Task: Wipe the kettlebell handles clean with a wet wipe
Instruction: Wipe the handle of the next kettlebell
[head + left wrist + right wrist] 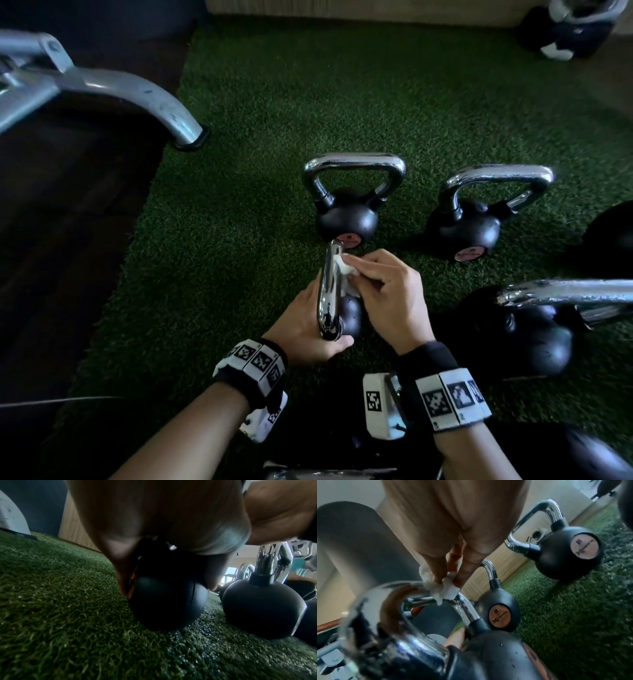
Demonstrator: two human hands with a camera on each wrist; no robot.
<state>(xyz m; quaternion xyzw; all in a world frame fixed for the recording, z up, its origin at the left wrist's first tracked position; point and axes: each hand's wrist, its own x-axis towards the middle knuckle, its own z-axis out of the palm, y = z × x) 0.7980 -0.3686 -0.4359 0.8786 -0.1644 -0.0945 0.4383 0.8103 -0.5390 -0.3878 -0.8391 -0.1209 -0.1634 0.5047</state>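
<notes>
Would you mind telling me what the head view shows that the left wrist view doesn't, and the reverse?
Only the head view shows the white wet wipe pinched by the right hand against the chrome handle, plus the grey bench leg. Only the left wrist view shows the held kettlebell's black ball resting on the turf. Both show the left hand, green turf and a neighbouring kettlebell.

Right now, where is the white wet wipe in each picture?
Head: wet wipe sits near the middle, pinched by the right hand against the chrome handle.
Left wrist: not in it; the hand blocks the view.
Right wrist: left of middle, under the fingertips, on the handle.
Shared landmark: the green turf.
</notes>
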